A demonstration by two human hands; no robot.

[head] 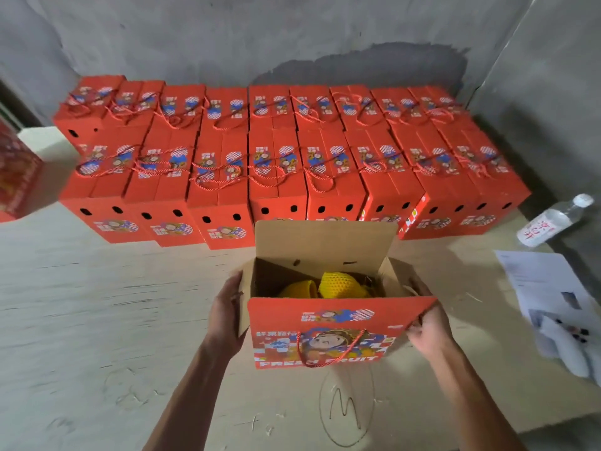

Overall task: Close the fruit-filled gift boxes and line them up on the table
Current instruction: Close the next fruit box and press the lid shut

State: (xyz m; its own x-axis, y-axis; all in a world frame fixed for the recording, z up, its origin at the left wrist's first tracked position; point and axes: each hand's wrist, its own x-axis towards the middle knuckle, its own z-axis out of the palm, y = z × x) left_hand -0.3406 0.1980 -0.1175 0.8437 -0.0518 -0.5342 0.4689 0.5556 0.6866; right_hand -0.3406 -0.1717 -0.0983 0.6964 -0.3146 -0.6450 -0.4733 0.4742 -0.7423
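An open red gift box (325, 333) stands near the table's front, its brown far flap upright and its near red flap folded toward me with a red rope handle hanging down. Fruit in yellow foam netting (331, 283) lies inside. My left hand (226, 315) holds the box's left side flap. My right hand (429, 327) grips the right corner of the near flap. Behind it, two rows of several closed red gift boxes (279, 177) line the back of the table.
A plastic water bottle (553, 221) lies at the right, with printed papers (549, 288) and white wrapping in front of it. Another red box (16, 174) stands at the far left. Grey concrete walls (292, 37) close the back and right. The pale table (97, 304) carries pen marks.
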